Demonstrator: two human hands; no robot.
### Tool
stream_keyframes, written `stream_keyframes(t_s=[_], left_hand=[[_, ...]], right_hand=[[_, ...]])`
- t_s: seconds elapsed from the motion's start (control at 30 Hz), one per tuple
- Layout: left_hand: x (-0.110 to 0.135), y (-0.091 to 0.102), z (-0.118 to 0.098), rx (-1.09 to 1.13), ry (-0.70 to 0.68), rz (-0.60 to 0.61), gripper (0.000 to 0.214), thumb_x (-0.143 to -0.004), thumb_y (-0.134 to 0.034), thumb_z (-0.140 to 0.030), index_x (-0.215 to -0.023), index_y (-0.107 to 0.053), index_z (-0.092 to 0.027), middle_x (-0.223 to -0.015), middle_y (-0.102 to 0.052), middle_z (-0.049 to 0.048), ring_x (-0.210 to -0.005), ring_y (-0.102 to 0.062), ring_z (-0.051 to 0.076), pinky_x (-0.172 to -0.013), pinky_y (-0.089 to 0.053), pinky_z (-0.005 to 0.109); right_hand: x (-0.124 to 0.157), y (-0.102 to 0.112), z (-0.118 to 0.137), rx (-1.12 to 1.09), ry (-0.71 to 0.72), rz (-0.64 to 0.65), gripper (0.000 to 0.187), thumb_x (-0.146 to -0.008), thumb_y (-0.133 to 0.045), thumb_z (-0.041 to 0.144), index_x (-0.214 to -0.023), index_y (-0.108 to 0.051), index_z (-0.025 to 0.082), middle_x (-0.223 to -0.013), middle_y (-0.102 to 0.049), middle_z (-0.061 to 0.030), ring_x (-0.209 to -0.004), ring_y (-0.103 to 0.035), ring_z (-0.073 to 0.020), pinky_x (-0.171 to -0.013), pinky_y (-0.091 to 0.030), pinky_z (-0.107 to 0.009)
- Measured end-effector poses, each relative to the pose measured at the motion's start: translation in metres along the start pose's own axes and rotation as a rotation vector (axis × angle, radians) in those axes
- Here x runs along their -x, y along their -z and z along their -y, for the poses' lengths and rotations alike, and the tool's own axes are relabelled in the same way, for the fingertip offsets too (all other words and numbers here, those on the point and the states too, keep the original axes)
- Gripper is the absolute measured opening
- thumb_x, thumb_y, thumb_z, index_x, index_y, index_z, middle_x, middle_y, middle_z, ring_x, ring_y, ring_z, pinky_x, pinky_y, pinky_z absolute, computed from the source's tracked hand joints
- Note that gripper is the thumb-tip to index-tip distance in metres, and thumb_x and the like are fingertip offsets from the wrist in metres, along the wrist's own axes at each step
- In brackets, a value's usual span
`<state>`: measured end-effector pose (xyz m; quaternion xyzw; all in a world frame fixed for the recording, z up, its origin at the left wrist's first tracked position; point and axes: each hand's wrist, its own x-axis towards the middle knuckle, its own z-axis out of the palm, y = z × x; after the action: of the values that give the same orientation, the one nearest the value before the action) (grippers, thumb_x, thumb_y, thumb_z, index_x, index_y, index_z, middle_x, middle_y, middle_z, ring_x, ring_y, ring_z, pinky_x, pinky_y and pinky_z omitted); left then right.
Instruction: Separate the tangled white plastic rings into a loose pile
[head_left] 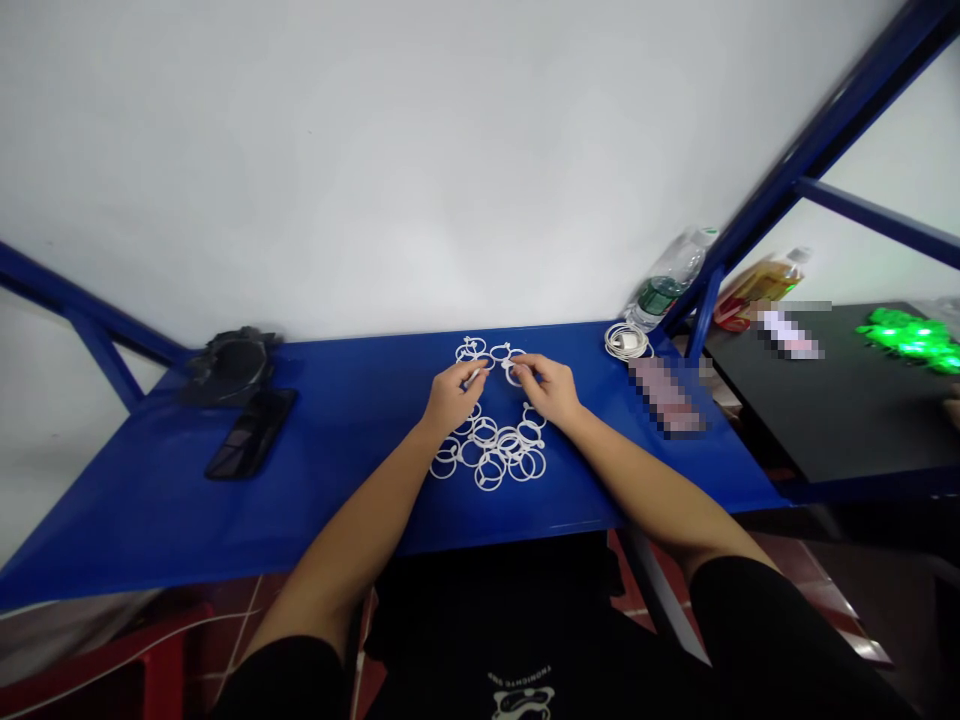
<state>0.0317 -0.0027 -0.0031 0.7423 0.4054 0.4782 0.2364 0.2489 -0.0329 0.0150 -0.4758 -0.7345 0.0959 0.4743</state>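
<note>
My left hand (451, 395) is closed in a pinch, with a bit of a white plastic ring (472, 378) showing between thumb and fingers. Opposite it, my right hand (553, 388) pinches another white plastic ring (511, 375) by its edge; the fingertips partly cover it. Just beyond the hands lie a few more white rings (471, 347), each with a small tab. Nearer my body, between the forearms, is a loose pile of several overlapping white rings (489, 468).
The blue table (337, 480) meets a white wall. On its left are a black phone (251, 435) and a crumpled black bag (232, 365). To the right stand a coiled white cable (627, 341) and a water bottle (667, 283), beside a blue metal frame (705, 315).
</note>
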Motion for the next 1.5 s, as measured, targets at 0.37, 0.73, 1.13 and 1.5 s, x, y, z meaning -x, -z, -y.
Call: stream_keyframes(t_s=[0.37, 0.73, 1.13, 1.5], left_hand=[[0.000, 0.001, -0.002, -0.012, -0.091, -0.092, 0.040, -0.094, -0.061, -0.015, -0.133, -0.066, -0.021, -0.130, -0.073, 0.0100, -0.111, -0.074, 0.021, -0.092, -0.064, 0.035], [-0.002, 0.009, -0.007, -0.146, -0.070, -0.182, 0.019, -0.101, -0.061, -0.031, -0.106, -0.076, -0.021, -0.102, -0.080, 0.0061, -0.102, -0.073, 0.022, -0.100, -0.054, 0.042], [0.000, 0.008, -0.007, -0.110, -0.118, 0.000, 0.015, -0.088, -0.057, -0.017, -0.088, -0.072, -0.021, -0.085, -0.075, 0.0029, -0.084, -0.069, 0.019, -0.086, -0.055, 0.035], [0.001, 0.006, -0.009, -0.004, -0.202, 0.195, 0.022, -0.084, -0.050, -0.010, -0.081, -0.069, -0.021, -0.075, -0.071, 0.0019, -0.077, -0.067, 0.018, -0.080, -0.054, 0.033]], right_hand=[[-0.006, -0.005, -0.019, -0.011, -0.024, 0.055, 0.026, -0.102, -0.056, 0.034, -0.116, -0.074, 0.022, -0.099, -0.076, -0.0075, -0.083, -0.068, -0.0207, -0.080, -0.056, -0.034], [-0.005, -0.007, -0.028, -0.032, -0.003, 0.157, 0.025, -0.097, -0.062, 0.027, -0.120, -0.071, 0.022, -0.118, -0.071, -0.0108, -0.077, -0.066, -0.0170, -0.076, -0.057, -0.035], [-0.001, -0.004, -0.007, -0.034, 0.159, 0.320, 0.022, -0.102, -0.058, 0.031, -0.116, -0.072, 0.022, -0.099, -0.074, -0.0056, -0.085, -0.068, -0.0175, -0.077, -0.053, -0.031], [0.000, -0.003, -0.004, -0.048, 0.086, 0.344, 0.033, -0.101, -0.059, 0.034, -0.130, -0.066, 0.021, -0.102, -0.076, -0.0055, -0.073, -0.067, -0.0150, -0.071, -0.052, -0.029]])
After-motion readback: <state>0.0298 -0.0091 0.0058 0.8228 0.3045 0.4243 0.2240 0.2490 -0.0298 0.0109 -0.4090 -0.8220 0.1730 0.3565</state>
